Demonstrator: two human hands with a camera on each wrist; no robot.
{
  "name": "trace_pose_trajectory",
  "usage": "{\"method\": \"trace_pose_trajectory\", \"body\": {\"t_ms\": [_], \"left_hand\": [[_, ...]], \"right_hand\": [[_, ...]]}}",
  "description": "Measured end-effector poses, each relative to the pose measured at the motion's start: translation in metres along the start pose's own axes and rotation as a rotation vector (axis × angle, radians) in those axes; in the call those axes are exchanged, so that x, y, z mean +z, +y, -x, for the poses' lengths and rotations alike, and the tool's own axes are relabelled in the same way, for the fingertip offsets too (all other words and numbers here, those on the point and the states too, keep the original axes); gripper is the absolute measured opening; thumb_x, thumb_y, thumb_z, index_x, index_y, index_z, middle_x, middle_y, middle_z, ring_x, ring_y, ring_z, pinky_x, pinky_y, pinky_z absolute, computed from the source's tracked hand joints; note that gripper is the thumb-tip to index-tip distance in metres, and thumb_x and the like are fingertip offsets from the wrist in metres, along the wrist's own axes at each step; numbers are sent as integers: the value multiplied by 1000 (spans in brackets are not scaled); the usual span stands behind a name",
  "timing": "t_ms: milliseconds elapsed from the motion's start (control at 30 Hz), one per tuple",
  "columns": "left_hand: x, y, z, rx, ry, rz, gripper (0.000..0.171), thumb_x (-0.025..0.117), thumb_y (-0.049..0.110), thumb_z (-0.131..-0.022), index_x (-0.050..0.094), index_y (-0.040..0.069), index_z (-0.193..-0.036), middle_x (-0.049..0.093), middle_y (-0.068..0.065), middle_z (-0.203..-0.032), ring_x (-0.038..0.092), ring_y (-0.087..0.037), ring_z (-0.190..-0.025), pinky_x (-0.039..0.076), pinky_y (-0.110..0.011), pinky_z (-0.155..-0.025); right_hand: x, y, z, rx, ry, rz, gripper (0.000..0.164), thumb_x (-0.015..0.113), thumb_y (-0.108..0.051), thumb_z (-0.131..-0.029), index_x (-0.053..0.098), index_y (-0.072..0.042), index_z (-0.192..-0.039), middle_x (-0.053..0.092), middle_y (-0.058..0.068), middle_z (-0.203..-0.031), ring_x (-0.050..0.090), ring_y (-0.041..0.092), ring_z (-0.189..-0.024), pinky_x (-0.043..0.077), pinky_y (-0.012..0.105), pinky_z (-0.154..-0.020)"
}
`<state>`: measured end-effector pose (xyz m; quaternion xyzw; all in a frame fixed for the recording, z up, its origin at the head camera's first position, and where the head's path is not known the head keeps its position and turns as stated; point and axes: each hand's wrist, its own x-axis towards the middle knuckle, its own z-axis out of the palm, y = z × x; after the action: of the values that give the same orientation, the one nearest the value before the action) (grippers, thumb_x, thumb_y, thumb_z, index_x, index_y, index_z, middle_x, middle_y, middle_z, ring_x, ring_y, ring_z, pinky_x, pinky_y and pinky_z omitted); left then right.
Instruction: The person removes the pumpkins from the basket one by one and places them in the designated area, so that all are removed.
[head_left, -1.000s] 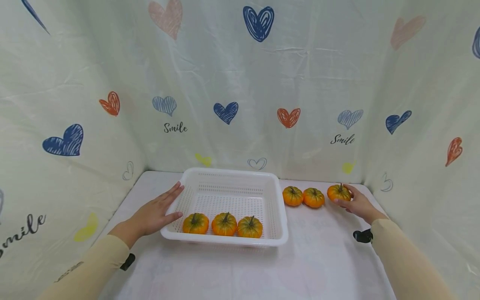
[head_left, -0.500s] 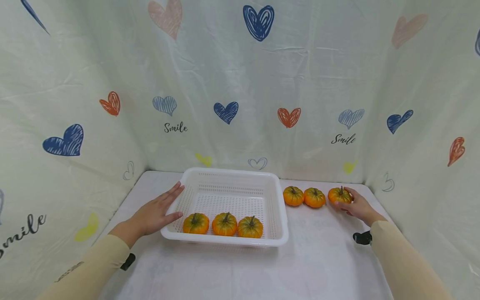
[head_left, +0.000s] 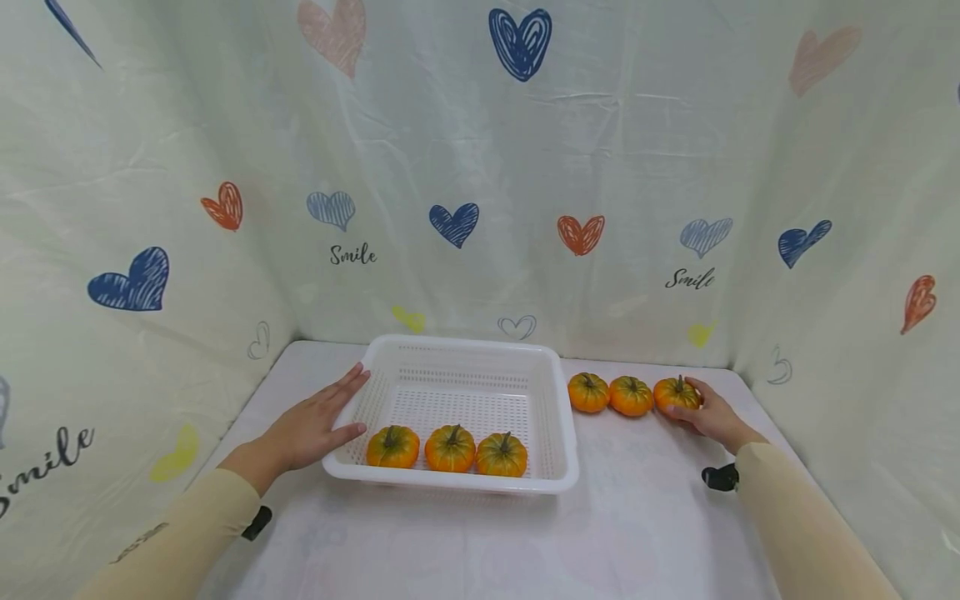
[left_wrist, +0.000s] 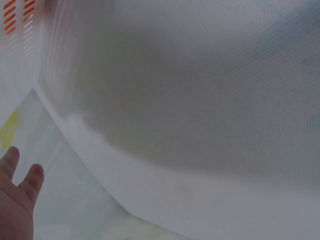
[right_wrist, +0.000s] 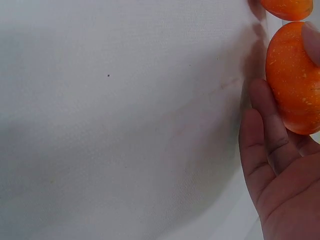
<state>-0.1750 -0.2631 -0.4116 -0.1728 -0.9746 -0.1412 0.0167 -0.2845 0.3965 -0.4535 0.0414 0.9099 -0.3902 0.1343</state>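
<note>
My right hand [head_left: 716, 414] grips a small orange-and-green pumpkin [head_left: 677, 394] at the back right of the table, thumb and fingers round its right side. In the right wrist view the same pumpkin [right_wrist: 292, 82] shows orange skin close to the tabletop. Just left of it two more pumpkins, a middle one [head_left: 631, 396] and a left one [head_left: 588, 392], line up beside the white basket [head_left: 567, 450]. With fingers spread and straight, my left hand [head_left: 307, 427] rests on the basket's left rim. Three pumpkins [head_left: 450, 449] sit in a row along the basket's front inside.
The white-covered table [head_left: 465, 550] carries the basket at its back middle. A pale curtain [head_left: 480, 150] printed with hearts and "Smile" encloses the table at the back and both sides. Dark wrist straps show under both beige sleeves [head_left: 795, 517].
My right hand has moved the pumpkin slightly left, closing most of the gap to the middle pumpkin. The left hand and the basket stay where they were.
</note>
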Motion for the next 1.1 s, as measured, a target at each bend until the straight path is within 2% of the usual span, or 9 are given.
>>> {"method": "trace_pose_trajectory", "body": {"t_ms": [200, 300, 533, 1100], "left_hand": [[1, 0, 0, 2, -1, -3, 80, 55, 50, -98, 20, 14, -160, 12, -8, -166, 26, -37, -146, 32, -61, -109], [1, 0, -1, 2, -1, -2, 80, 55, 49, -98, 20, 14, -160, 12, -8, -166, 26, -37, -146, 32, -61, -109], [0, 1, 1, 3, -3, 8, 80, 56, 48, -97, 21, 13, -160, 13, -9, -166, 26, -38, -146, 31, -61, -110], [2, -1, 0, -5, 1, 7, 81, 56, 49, -97, 19, 15, -160, 12, -8, -166, 26, -37, -146, 31, -62, -110]], "right_hand": [[3, -3, 0, 23, -2, -5, 111, 68, -51, -91, -3, 6, -155, 8, 44, -151, 26, 55, -129, 22, 67, -111], [4, -2, -1, 29, -9, -7, 110, 67, -51, -92, -3, 7, -154, 9, 44, -150, 28, 54, -127, 21, 67, -111], [5, 1, -5, 29, -14, -18, 111, 69, -51, -91, -1, 7, -154, 12, 44, -149, 33, 51, -123, 26, 64, -111], [5, 0, -4, 58, -19, -33, 112, 69, -50, -91, -4, 6, -154, 9, 45, -150, 28, 54, -127, 17, 68, -111]]}}
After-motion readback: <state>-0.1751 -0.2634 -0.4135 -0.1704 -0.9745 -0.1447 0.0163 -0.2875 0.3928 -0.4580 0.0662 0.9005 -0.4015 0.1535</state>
